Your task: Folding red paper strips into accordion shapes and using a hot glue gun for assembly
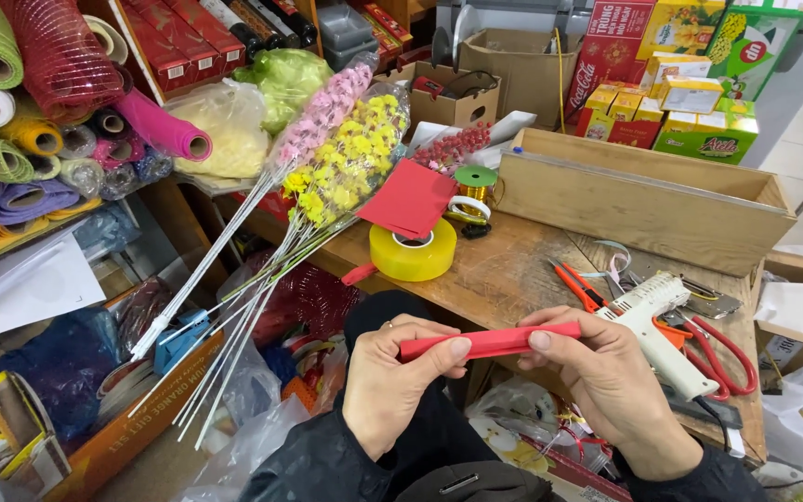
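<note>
Fingers (pixel 458 349) pinch red folded strip (pixel 490 343) near green cartons (pixel 708 138).

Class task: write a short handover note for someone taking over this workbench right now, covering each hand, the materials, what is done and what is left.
Left hand: pinches the left end of the red folded paper strip.
Right hand: pinches its right end; the strip is held level above the lap.
On the wooden bench: white glue gun, red-handled scissors, yellow tape roll, red paper sheet.
Done: strip looks folded flat.
Left: no glue or tape visible on it.
</note>
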